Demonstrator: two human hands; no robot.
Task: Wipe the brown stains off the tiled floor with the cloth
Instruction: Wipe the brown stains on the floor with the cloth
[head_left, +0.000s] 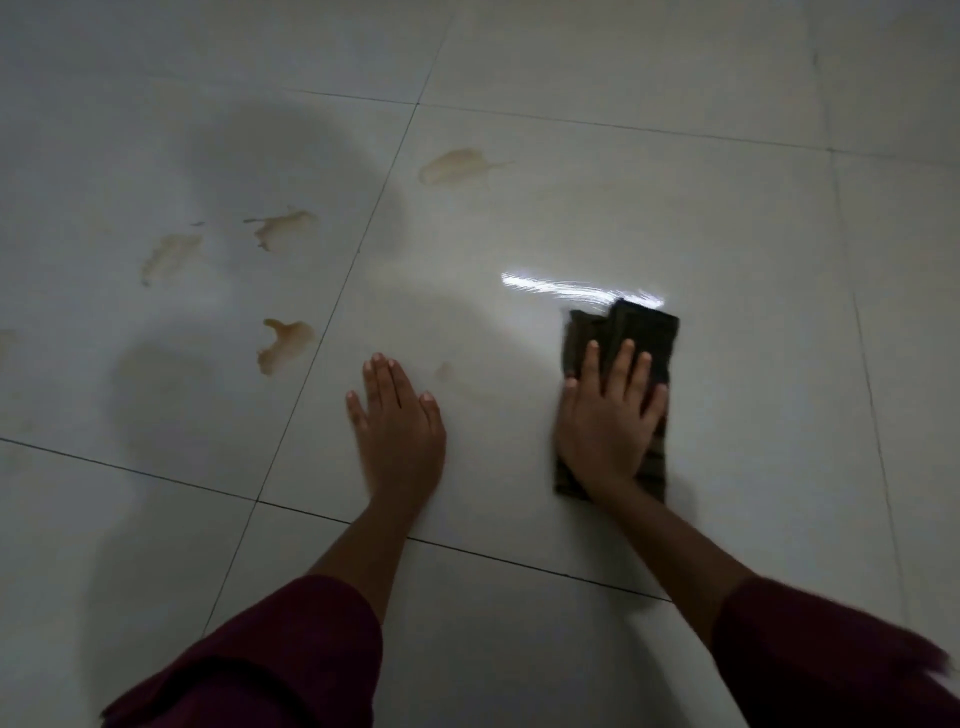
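Pale tiled floor (675, 208), dark grout lines; brown stains (284, 347) lying far-left. Right hand (608, 421) pressing flat, fingers spread, on cloth (647, 338); left hand (397, 426) resting open on bare tile.

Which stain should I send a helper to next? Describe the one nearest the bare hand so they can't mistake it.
Start at the left hand flat on the floor and cross the dark grout line to its left. The stain lies just past it, on the neighbouring tile. It is the darkest brown and closest to the person; the other stains sit farther up and paler.
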